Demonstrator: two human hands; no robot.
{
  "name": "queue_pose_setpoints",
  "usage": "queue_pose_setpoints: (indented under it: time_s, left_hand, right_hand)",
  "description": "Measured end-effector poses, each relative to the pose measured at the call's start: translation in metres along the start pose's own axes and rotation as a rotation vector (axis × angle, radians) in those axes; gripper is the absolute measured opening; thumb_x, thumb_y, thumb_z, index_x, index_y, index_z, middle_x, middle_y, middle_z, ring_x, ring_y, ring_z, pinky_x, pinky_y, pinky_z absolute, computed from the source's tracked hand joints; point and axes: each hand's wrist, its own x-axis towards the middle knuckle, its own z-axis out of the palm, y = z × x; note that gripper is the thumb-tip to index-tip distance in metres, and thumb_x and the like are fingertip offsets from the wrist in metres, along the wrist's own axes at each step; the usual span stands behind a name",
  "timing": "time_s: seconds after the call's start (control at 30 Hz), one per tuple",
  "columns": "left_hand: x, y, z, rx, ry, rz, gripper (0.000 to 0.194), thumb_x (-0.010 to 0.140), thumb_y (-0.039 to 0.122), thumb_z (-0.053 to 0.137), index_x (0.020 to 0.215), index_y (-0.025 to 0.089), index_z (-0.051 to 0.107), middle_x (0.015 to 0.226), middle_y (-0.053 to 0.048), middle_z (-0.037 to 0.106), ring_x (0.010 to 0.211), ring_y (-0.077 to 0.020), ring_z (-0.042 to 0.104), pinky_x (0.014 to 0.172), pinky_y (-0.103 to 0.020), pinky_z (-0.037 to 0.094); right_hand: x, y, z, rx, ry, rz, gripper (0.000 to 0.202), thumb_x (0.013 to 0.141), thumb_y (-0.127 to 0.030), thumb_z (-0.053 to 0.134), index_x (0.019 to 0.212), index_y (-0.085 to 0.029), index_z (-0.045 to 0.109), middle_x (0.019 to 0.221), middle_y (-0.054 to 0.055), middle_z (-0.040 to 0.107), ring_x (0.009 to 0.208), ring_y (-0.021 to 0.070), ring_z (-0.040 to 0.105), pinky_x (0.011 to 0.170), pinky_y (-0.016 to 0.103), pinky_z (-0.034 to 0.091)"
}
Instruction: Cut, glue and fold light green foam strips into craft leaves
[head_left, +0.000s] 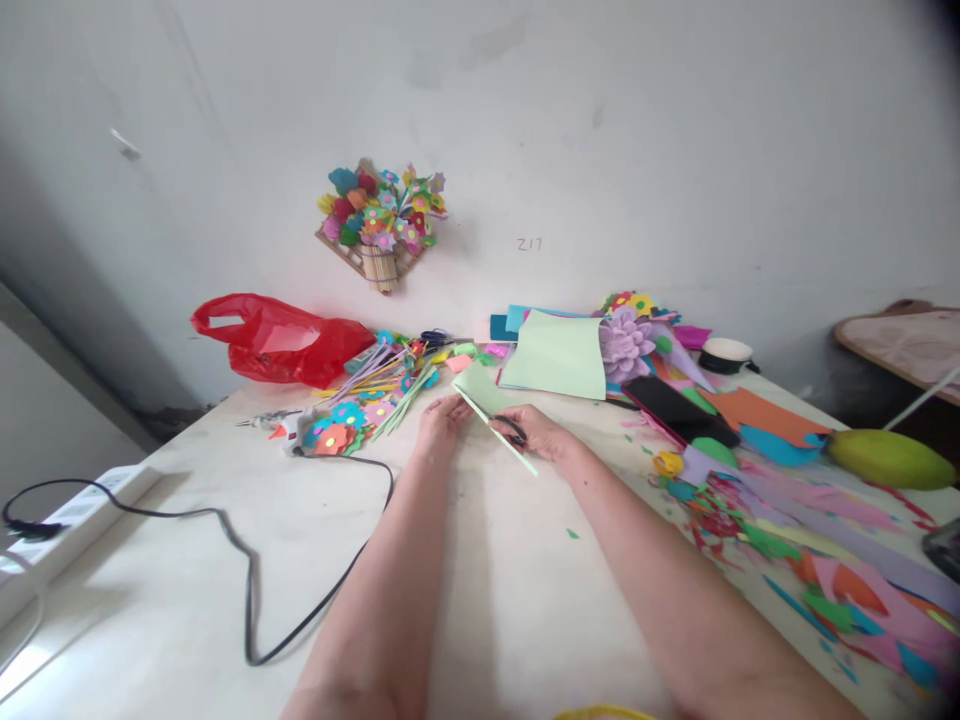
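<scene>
My left hand (444, 420) is closed on the near left edge of a pale green craft sheet (484, 388), which tilts up off the table. In my right hand (536, 432) is a pair of dark-handled scissors (511, 428), set at the sheet's near edge. A narrow pale green strip (517, 458) hangs along that edge, running past the scissors toward me. The scissors' blades are largely hidden by the sheet and strip. Left of my left hand lie thin green sticks (405, 405) and several foam flowers (349, 425).
A glue gun (296, 430) trails a black cord (251, 580) across the left side to a power strip (82, 525). Behind are a red plastic bag (281, 340) and a stack of coloured sheets (562, 350). A phone (679, 410) and many scraps (847, 590) cover the right.
</scene>
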Motion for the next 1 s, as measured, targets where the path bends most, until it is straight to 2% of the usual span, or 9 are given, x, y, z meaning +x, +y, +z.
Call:
queue_pose_setpoints:
  time_s: [0.4, 0.73, 1.0]
  left_hand:
    - [-0.0028, -0.0036, 0.002, -0.003, -0.052, 0.001, 0.012, 0.058, 0.015, 0.067, 0.061, 0.012, 0.056, 0.06, -0.003, 0.061, 0.06, -0.0129, 0.059, 0.069, -0.029, 0.046]
    - [-0.0028, -0.0037, 0.0009, 0.013, -0.088, -0.039, 0.012, 0.057, 0.014, 0.067, 0.06, 0.011, 0.056, 0.061, -0.004, 0.062, 0.064, -0.0142, 0.06, 0.072, -0.031, 0.046]
    - [-0.0049, -0.0033, 0.0024, 0.018, -0.116, -0.049, 0.012, 0.057, 0.012, 0.068, 0.059, 0.011, 0.056, 0.063, -0.004, 0.062, 0.065, -0.0145, 0.06, 0.075, -0.032, 0.045]
  right_hand:
    - [0.0011, 0.0013, 0.0017, 0.043, 0.039, 0.042, 0.038, 0.059, -0.051, 0.063, 0.064, -0.016, 0.049, 0.042, -0.009, 0.034, 0.036, 0.0036, 0.028, 0.037, 0.019, 0.015]
    - [0.0017, 0.0031, -0.0026, 0.079, -0.031, 0.024, 0.036, 0.064, -0.049, 0.061, 0.061, -0.015, 0.047, 0.043, -0.007, 0.042, 0.032, 0.0033, 0.033, 0.031, 0.019, 0.013]
    - [0.0026, 0.0047, -0.0031, 0.062, -0.017, -0.022, 0.037, 0.066, -0.05, 0.059, 0.06, -0.016, 0.046, 0.041, -0.007, 0.041, 0.03, 0.0029, 0.031, 0.028, 0.018, 0.013]
